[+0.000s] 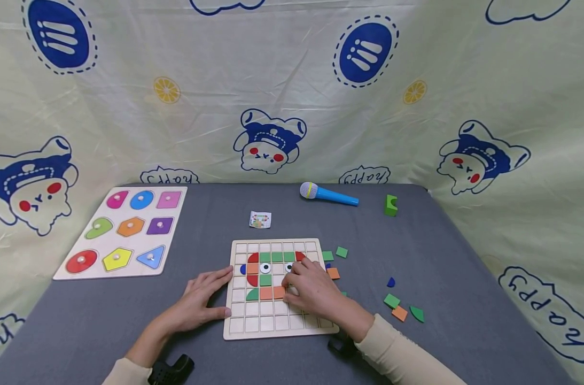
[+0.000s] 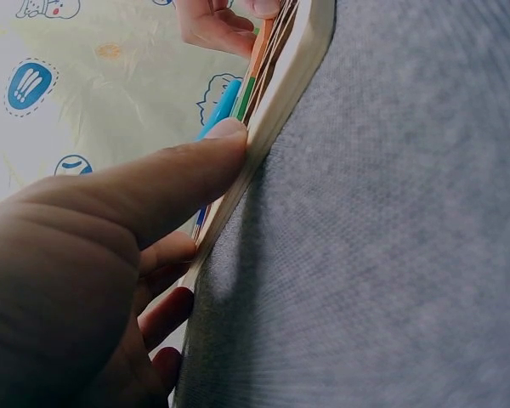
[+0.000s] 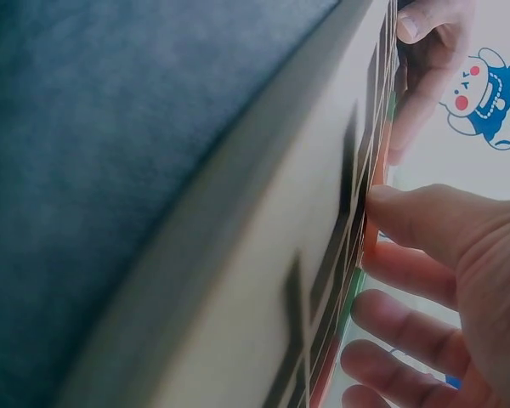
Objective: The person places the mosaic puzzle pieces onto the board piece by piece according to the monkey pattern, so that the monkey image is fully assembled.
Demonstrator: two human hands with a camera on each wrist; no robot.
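Observation:
A pale wooden grid board [image 1: 253, 324] lies on the table, with red, green and orange pieces and two eye tiles [image 1: 265, 268] set in its cells. My left hand [image 1: 195, 299] rests against the board's left side, thumb and fingers touching the edge [image 2: 263, 144]. Over the right half of the board is my right hand [image 1: 313, 286], its thumb and index finger pinching an orange square tile [image 3: 372, 231] at the board's surface. Two orange tiles [image 1: 266, 293] and a green quarter-round [image 1: 252, 294] sit in the same row. My right hand hides some cells.
Loose pieces lie right of the board, among them a green square [image 1: 391, 301], an orange square [image 1: 399, 313] and a blue half-round [image 1: 391, 282]. Farther back are a small card [image 1: 260, 220], a toy microphone [image 1: 332, 195] and a green block [image 1: 390, 205]. A shape puzzle board [image 1: 110, 255] lies at left.

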